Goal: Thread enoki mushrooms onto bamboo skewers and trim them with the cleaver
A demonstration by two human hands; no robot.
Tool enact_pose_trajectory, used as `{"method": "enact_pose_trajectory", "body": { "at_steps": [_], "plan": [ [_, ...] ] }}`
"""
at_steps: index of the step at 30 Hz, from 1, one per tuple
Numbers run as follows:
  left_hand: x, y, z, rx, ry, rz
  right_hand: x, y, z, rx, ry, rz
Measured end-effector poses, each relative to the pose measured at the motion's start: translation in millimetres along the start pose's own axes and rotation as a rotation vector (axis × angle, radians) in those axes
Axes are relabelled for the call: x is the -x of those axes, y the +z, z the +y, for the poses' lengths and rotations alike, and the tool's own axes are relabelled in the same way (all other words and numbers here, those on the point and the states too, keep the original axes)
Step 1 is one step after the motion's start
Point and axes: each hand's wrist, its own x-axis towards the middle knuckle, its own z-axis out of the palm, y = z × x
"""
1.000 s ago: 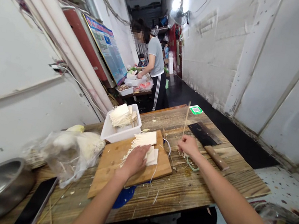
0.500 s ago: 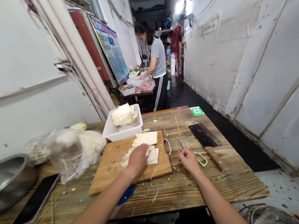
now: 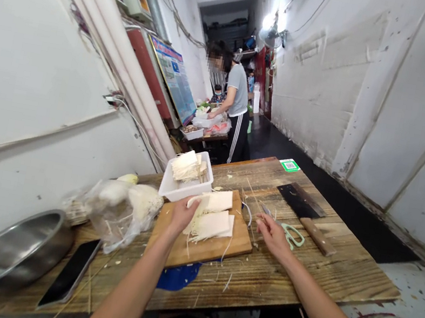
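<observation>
Flat pale bundles of enoki mushrooms (image 3: 211, 223) lie on a wooden cutting board (image 3: 240, 247), their loose stringy ends toward the left. My left hand (image 3: 183, 214) is closed around the left end of the upper bundle, thumb on top and fingers partly hidden. To the right of the board, my right hand (image 3: 271, 234) hovers low over the table, its fingers loosely bent and apart. Thin bamboo skewers (image 3: 250, 192) lie just beyond its fingertips. Green-handled scissors (image 3: 292, 237) rest beside it, partly covered by the hand.
A white tray (image 3: 166, 186) of enoki stands behind the board. A cleaver (image 3: 295, 200) lies at right. On the left are a plastic bag of mushrooms (image 3: 116, 213), a phone (image 3: 71, 271) and a steel bowl (image 3: 11, 249). A person (image 3: 238, 92) works at a farther table.
My left hand has moved from the lower bundle up and left to the upper bundle's end, uncovering the lower one. My right hand's fingers have loosened. The view has shifted slightly.
</observation>
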Motion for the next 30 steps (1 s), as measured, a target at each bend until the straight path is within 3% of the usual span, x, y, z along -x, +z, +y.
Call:
{"method": "enact_pose_trajectory", "body": {
  "at_steps": [5,9,14,18,22,30],
  "plan": [
    [-14.7,-33.5,-12.3,0.318,-0.115,0.061,-3.2,3.6,-9.1,0.027,-0.082,-0.084],
    [-28.5,-66.9,-19.6,0.584,-0.205,0.178,-5.4,6.5,-13.8,0.105,-0.134,-0.044],
    [-43.9,-114.4,-19.1,0.844,-0.267,0.331,-2.8,11.9,-23.8,0.118,-0.112,-0.035],
    [-39.2,-134.6,-14.9,0.985,-0.307,0.346,3.7,19.2,-39.9,0.099,-0.099,-0.123],
    [-14.2,-126.4,-9.5,1.085,-0.387,0.256,5.1,19.9,-68.4,0.131,-0.246,-0.082],
    [72.9,-63.6,19.7,1.239,-0.686,-0.165,11.4,-2.8,-136.0,0.322,-0.479,-0.275]
  ]
}}
